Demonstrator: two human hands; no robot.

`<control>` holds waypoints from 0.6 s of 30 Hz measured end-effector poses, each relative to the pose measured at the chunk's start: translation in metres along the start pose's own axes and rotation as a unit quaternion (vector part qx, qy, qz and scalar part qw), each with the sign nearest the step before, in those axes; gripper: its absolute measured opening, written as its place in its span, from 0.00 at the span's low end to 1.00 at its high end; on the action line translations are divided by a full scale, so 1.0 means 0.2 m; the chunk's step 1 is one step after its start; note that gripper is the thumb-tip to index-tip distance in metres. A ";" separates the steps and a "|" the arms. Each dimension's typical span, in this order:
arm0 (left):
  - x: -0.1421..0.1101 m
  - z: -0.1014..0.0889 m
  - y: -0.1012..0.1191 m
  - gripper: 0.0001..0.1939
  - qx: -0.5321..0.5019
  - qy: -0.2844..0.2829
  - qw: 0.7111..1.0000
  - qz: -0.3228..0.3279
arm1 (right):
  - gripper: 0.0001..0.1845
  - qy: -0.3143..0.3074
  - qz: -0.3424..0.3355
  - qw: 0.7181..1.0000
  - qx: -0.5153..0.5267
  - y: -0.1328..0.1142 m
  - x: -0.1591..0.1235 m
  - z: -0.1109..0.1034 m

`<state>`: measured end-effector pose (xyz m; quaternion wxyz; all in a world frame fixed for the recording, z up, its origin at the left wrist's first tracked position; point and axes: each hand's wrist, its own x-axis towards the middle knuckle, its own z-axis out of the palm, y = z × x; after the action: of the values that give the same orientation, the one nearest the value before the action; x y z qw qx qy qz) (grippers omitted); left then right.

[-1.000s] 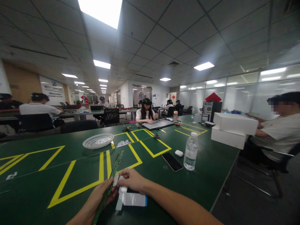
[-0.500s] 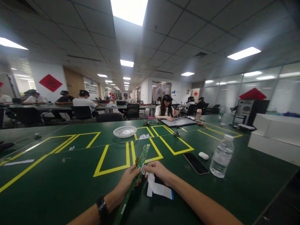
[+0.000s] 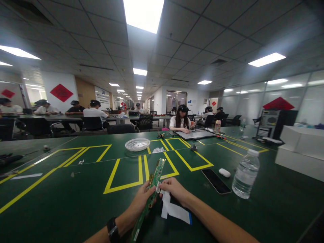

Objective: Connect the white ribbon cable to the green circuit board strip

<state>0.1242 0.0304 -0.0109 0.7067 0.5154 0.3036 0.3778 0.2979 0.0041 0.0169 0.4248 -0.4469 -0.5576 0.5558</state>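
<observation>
My left hand (image 3: 140, 202) grips a long, narrow green circuit board (image 3: 157, 174) held edge-up over the green table (image 3: 63, 199). A black watch sits on that wrist. My right hand (image 3: 174, 189) pinches the end of a white flat ribbon cable (image 3: 174, 208) where it meets the board's middle. The cable trails down onto the table and ends in a blue tip. Both hands are closed, close together near the table's front edge.
Yellow tape boxes mark the table. A black phone (image 3: 216, 181), white earbud case (image 3: 224, 172) and water bottle (image 3: 245, 178) lie to my right; white boxes (image 3: 301, 148) beyond. A white basket (image 3: 137, 144) sits ahead. Several people work at tables farther back.
The view has swung left and settled; the person at the right edge has left it. My hands stay on the board and cable, now nearer the middle of the view.
</observation>
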 end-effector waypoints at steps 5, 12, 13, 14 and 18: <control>-0.02 0.01 0.02 0.26 0.007 0.004 1.000 -0.003 | 0.19 0.016 0.019 1.000 0.008 -0.02 -0.01 0.01; 0.02 0.00 -0.03 0.27 0.014 0.004 1.000 0.022 | 0.19 0.022 0.021 1.000 -0.005 0.01 0.01 0.01; 0.03 0.00 -0.04 0.27 0.015 0.004 1.000 0.024 | 0.19 0.021 0.020 1.000 -0.005 0.02 0.02 0.00; 0.03 0.00 -0.04 0.28 0.014 0.005 1.000 0.024 | 0.19 0.020 0.018 1.000 -0.003 0.02 0.02 0.00; 0.02 0.00 -0.05 0.28 0.019 0.002 1.000 0.022 | 0.18 0.021 0.013 1.000 0.006 0.03 0.02 0.01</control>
<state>0.1285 0.0330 -0.0211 0.6880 0.5343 0.3005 0.3884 0.2958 0.0069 0.0113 0.4318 -0.4629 -0.5392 0.5554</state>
